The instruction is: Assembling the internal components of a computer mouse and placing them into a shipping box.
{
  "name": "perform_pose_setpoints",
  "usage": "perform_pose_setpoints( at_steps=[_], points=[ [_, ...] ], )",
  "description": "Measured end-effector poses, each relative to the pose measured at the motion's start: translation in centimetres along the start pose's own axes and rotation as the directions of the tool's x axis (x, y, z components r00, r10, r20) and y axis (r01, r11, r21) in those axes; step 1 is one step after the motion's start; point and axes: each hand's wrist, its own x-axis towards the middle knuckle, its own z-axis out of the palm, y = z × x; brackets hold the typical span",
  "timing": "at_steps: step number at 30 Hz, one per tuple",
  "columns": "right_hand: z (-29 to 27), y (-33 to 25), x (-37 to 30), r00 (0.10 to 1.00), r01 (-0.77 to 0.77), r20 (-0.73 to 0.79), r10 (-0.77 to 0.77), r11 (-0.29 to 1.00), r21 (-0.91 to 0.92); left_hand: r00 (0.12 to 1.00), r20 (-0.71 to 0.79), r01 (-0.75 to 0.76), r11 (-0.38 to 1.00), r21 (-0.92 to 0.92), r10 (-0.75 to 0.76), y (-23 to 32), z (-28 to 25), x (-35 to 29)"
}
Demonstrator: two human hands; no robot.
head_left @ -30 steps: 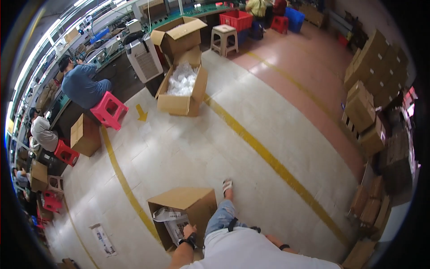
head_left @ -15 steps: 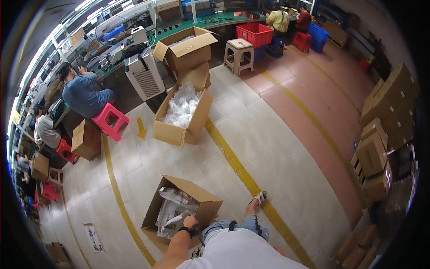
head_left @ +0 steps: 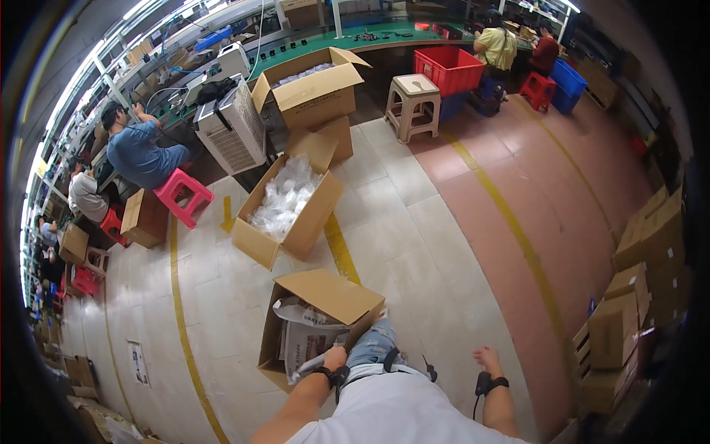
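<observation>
My left hand (head_left: 336, 359) is closed at the near edge of an open cardboard box (head_left: 333, 292), beside my left leg. The fingers curl over the rim, partly hidden from above. Inside the box lies a crumpled printed sheet, like newspaper or a plastic bag (head_left: 307, 337); what is under it is hidden. Whether the box touches the floor I cannot tell. Out to the right, my right hand (head_left: 488, 360) hangs over the floor with fingers apart and nothing in it. Both wrists wear black bands with a small device.
Ahead stands an open carton of clear plastic bags (head_left: 288, 200), with another open carton (head_left: 318, 92) behind. A beige stool (head_left: 413, 107), red crate (head_left: 449, 70) and pink stool (head_left: 183, 196) stand near the green workbench. People sit along it. Stacked cartons (head_left: 614, 333) line the right.
My view has shifted forward toward the bench, and the box has come along with my left hand. My right hand has come into view on the right.
</observation>
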Motion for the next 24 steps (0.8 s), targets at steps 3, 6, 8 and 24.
perform_pose_setpoints(
  at_steps=[3,6,8,24],
  points=[
    [-1.5,-8.1,3.2,0.981,0.132,-0.152,-0.119,0.988,0.078,0.996,-0.039,0.080,0.996,-0.041,-0.081,5.0,-0.6,3.3],
    [-1.6,-12.1,6.1,0.995,0.079,-0.063,-0.082,0.996,-0.038,0.988,-0.078,0.125,0.989,-0.074,-0.131,9.2,-3.2,8.4],
    [-2.0,-10.9,8.1,0.994,-0.102,0.031,0.107,0.984,-0.145,0.956,-0.068,0.284,0.958,-0.050,-0.287,11.7,-4.3,12.1],
    [-7.8,-41.1,31.7,0.974,0.150,0.226,-0.026,0.822,-0.550,0.838,0.058,0.539,0.839,0.069,-0.543,18.3,-13.8,30.5]
  ],
)
